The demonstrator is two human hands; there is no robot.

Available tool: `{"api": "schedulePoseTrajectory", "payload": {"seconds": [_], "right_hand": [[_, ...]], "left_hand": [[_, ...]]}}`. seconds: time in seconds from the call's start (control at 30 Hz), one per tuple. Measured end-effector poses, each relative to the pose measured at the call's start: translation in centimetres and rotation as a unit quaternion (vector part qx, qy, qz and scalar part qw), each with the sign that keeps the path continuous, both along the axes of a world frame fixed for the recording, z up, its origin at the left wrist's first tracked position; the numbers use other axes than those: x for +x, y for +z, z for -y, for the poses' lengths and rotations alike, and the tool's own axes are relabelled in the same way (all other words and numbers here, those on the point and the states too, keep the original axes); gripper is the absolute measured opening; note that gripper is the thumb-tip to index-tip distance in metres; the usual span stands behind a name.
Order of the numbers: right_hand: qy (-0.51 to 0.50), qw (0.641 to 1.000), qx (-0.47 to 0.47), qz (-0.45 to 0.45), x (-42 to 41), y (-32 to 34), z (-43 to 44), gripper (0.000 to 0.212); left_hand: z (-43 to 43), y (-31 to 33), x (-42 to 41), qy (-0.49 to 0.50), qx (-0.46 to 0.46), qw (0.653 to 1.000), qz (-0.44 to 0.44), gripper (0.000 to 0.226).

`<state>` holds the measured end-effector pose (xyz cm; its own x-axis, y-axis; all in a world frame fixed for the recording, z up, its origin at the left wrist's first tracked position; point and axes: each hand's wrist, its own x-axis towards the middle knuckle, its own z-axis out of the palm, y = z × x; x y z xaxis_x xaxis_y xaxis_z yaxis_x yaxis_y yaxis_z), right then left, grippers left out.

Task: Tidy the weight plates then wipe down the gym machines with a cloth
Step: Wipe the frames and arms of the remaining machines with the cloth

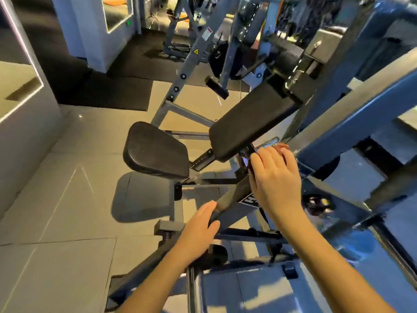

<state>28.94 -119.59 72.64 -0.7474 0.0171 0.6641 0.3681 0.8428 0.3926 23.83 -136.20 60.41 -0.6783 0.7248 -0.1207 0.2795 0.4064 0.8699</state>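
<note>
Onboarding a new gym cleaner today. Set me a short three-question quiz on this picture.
1. True or false: the left hand holds a cloth.
2. Where is the right hand? A: on the floor tiles. B: just under the lower end of the back pad. C: on the wall mirror.
3. What colour is the seat pad?
Key: 1 false, it rests bare on the grey frame bar; 2 B; 3 black.
</note>
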Motion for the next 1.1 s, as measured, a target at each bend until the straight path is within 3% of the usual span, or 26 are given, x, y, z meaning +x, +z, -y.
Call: {"api": "schedulePoseTrajectory", "payload": {"seconds": [0.17,0.37,0.53,0.63,0.73,0.8,0.97,1.1], "right_hand": [[-0.007,0.997,-0.011,0.080,0.1,-3.0,1.9,0.008],[-0.075,0.997,-0.024,0.011,0.2,-0.4,1.6,0.016],[-0.030,0.988,-0.046,0.146,-0.2,-6.4,4.4,0.017],[-0.027,0.992,-0.044,0.112,-0.7,-5.1,3.8,0.014],[-0.059,0.997,-0.040,0.008,-0.4,-3.5,3.1,0.019],[-0.081,0.996,-0.037,-0.007,-0.2,-4.4,3.6,0.027],[-0.065,0.982,-0.064,0.166,-0.3,-10.5,7.2,0.040],[-0.103,0.986,-0.056,0.118,-0.9,-8.7,6.6,0.031]], "left_hand": [[0.8,-0.1,-0.9,-0.046,-0.011,0.998,0.027,0.058],[1.1,-0.2,-1.1,-0.053,-0.005,0.997,0.054,0.058],[1.2,0.0,-1.5,-0.058,0.004,0.997,0.059,0.056],[1.5,-0.6,-2.1,-0.065,-0.001,0.996,0.061,0.055],[1.8,-1.6,-2.4,-0.066,-0.008,0.995,0.077,0.055],[1.9,-1.8,-2.7,-0.058,0.002,0.995,0.085,0.051],[1.8,-1.0,-5.4,-0.058,0.030,0.984,0.164,0.035],[2.2,-2.3,-7.9,-0.099,-0.012,0.981,0.166,0.039]]}}
